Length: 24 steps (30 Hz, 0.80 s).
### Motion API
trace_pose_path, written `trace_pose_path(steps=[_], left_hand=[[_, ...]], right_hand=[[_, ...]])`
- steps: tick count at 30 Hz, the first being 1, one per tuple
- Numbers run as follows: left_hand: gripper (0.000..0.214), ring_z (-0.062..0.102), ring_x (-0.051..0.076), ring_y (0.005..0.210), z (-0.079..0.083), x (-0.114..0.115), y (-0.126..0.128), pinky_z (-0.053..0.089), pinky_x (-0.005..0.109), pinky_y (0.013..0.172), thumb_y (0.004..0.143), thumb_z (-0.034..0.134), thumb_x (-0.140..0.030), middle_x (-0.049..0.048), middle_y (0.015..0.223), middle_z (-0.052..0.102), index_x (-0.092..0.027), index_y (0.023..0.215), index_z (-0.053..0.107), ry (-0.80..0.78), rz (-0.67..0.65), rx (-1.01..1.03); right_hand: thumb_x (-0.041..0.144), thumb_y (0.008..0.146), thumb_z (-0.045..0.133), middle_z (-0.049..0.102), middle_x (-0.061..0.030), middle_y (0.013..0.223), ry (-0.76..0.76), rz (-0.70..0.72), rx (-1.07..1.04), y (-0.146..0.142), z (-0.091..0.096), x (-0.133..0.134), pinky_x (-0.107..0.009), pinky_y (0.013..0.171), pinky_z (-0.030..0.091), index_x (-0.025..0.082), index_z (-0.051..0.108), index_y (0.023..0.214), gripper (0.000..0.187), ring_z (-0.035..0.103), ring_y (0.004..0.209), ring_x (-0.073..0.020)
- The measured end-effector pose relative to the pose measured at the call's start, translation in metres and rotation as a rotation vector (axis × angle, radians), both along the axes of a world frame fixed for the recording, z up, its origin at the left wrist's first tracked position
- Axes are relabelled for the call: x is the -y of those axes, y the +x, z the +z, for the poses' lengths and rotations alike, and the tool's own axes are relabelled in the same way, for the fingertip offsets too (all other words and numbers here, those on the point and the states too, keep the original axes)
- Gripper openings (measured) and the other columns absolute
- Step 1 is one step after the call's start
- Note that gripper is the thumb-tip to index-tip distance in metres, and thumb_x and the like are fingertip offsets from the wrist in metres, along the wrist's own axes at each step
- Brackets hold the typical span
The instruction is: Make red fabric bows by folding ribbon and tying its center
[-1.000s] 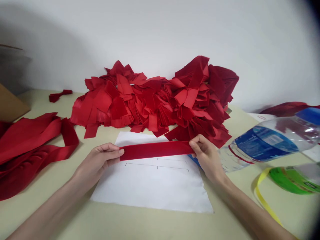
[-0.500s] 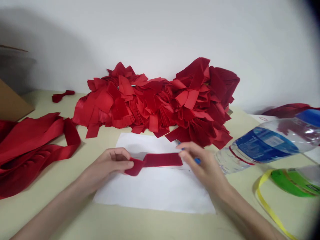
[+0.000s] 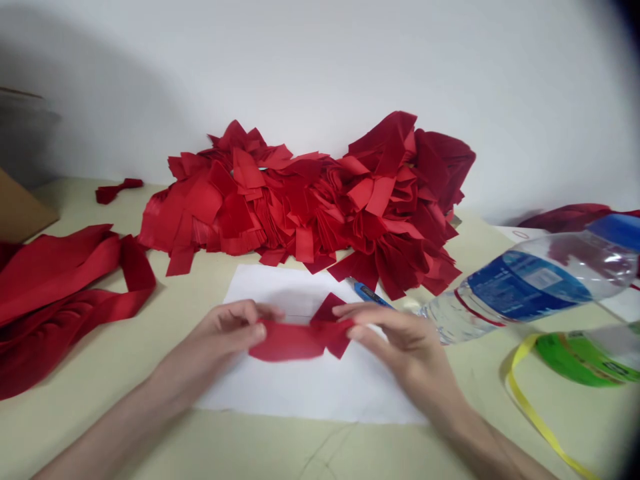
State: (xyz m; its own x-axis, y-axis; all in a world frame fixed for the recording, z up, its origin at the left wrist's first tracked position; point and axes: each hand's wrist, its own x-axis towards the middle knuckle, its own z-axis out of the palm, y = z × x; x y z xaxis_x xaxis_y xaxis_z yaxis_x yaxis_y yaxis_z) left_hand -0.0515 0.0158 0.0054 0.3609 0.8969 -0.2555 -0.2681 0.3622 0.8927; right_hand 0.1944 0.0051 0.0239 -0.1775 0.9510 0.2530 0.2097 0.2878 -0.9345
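Both my hands hold a short red ribbon strip [image 3: 300, 337] over a white paper sheet [image 3: 310, 387] on the beige table. My left hand [image 3: 225, 337] pinches its left end, which is folded over. My right hand [image 3: 395, 337] pinches the right end, also folded inward so the two ends overlap near the middle. Behind the paper lies a big heap of folded red ribbon pieces [image 3: 310, 200].
A long loose red ribbon [image 3: 60, 293] lies at the left, near a cardboard box [image 3: 20, 210]. A blue-handled tool [image 3: 370, 293] lies by the heap. At the right are a plastic water bottle [image 3: 530, 283] on its side and a green roll with yellow ribbon [image 3: 575, 357].
The strip was stretched flat between my hands a second ago. My hands have come together, folding first the left end and then the right end inward.
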Motion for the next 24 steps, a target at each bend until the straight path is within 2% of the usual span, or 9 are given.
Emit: trace_pose_path(steps=[1, 3, 5, 7, 8, 10, 14, 19, 24], left_hand=[[0.014, 0.054, 0.018, 0.106, 0.006, -0.002, -0.006, 0.043, 0.025, 0.084, 0.074, 0.068, -0.026, -0.0024, 0.106, 0.066, -0.021, 0.065, 0.058, 0.013, 0.072, 0.013], [0.009, 0.051, 0.024, 0.113, 0.02, -0.005, -0.019, 0.044, 0.033, 0.09, 0.077, 0.063, -0.03, -0.003, 0.108, 0.066, -0.024, 0.07, 0.061, 0.0, 0.23, 0.053], [0.004, 0.059, 0.023, 0.096, 0.031, -0.007, -0.03, 0.046, 0.038, 0.092, 0.075, 0.062, -0.029, -0.0047, 0.085, 0.067, -0.027, 0.071, 0.061, 0.035, 0.421, 0.145], [0.01, 0.057, 0.017, 0.068, 0.036, -0.01, -0.042, 0.046, 0.039, 0.094, 0.072, 0.063, -0.024, -0.0059, 0.062, 0.058, -0.026, 0.064, 0.058, 0.12, 0.51, 0.201], [0.015, 0.052, 0.014, 0.059, 0.036, -0.011, -0.049, 0.045, 0.039, 0.095, 0.071, 0.064, -0.023, -0.0059, 0.056, 0.052, -0.025, 0.059, 0.055, 0.167, 0.48, 0.183], [0.018, 0.047, 0.013, 0.054, 0.032, -0.016, -0.06, 0.045, 0.039, 0.093, 0.067, 0.069, -0.026, -0.0044, 0.053, 0.048, -0.024, 0.056, 0.054, 0.235, 0.25, 0.009], [0.021, 0.058, 0.021, 0.075, 0.02, -0.021, -0.064, 0.047, 0.036, 0.082, 0.075, 0.062, -0.043, 0.0048, 0.073, 0.064, -0.024, 0.07, 0.069, 0.348, -0.109, -0.443], [0.012, 0.06, 0.022, 0.093, 0.012, -0.014, -0.018, 0.045, 0.032, 0.085, 0.075, 0.064, -0.03, 0.003, 0.095, 0.069, -0.027, 0.085, 0.07, 0.372, -0.341, -0.639], [0.014, 0.06, 0.019, 0.08, 0.0, -0.005, 0.013, 0.047, 0.031, 0.077, 0.075, 0.059, -0.021, 0.0017, 0.086, 0.066, -0.024, 0.086, 0.067, 0.423, -0.436, -0.772]], right_hand=[[0.03, 0.078, 0.066, 0.07, -0.0019, 0.083, -0.051, -0.022, -0.072, 0.008, 0.006, -0.003, -0.029, 0.073, 0.05, 0.023, 0.068, 0.075, 0.008, 0.064, 0.08, -0.0175], [0.038, 0.077, 0.065, 0.067, -0.0015, 0.075, -0.135, -0.006, -0.194, 0.024, 0.017, -0.01, -0.031, 0.071, 0.051, 0.023, 0.066, 0.074, 0.015, 0.064, 0.079, -0.0194], [0.041, 0.076, 0.066, 0.06, -0.0001, 0.063, -0.166, -0.005, -0.241, 0.041, 0.025, -0.017, -0.033, 0.079, 0.049, 0.024, 0.064, 0.073, 0.017, 0.062, 0.088, -0.0215], [0.042, 0.073, 0.067, 0.059, -0.0014, 0.064, -0.219, 0.068, -0.163, 0.055, 0.028, -0.023, -0.035, 0.083, 0.047, 0.022, 0.062, 0.068, 0.022, 0.06, 0.095, -0.0241], [0.043, 0.073, 0.067, 0.061, -0.003, 0.068, -0.262, 0.129, -0.082, 0.06, 0.027, -0.026, -0.035, 0.081, 0.047, 0.02, 0.062, 0.066, 0.024, 0.06, 0.094, -0.0249], [0.043, 0.073, 0.066, 0.065, -0.0067, 0.081, -0.349, 0.242, 0.129, 0.067, 0.025, -0.031, -0.033, 0.069, 0.049, 0.018, 0.063, 0.068, 0.025, 0.061, 0.083, -0.0233], [0.037, 0.078, 0.062, 0.067, -0.0069, 0.093, -0.375, 0.391, 0.433, 0.067, 0.016, -0.036, -0.026, 0.062, 0.047, 0.019, 0.068, 0.084, 0.019, 0.06, 0.076, -0.0171], [0.035, 0.082, 0.058, 0.067, -0.0036, 0.094, -0.314, 0.465, 0.506, 0.059, 0.009, -0.035, -0.026, 0.069, 0.047, 0.021, 0.068, 0.086, 0.018, 0.061, 0.081, -0.0164], [0.036, 0.083, 0.056, 0.067, -0.0015, 0.087, -0.304, 0.476, 0.539, 0.05, 0.006, -0.034, -0.025, 0.07, 0.046, 0.02, 0.067, 0.086, 0.019, 0.059, 0.077, -0.0147]])
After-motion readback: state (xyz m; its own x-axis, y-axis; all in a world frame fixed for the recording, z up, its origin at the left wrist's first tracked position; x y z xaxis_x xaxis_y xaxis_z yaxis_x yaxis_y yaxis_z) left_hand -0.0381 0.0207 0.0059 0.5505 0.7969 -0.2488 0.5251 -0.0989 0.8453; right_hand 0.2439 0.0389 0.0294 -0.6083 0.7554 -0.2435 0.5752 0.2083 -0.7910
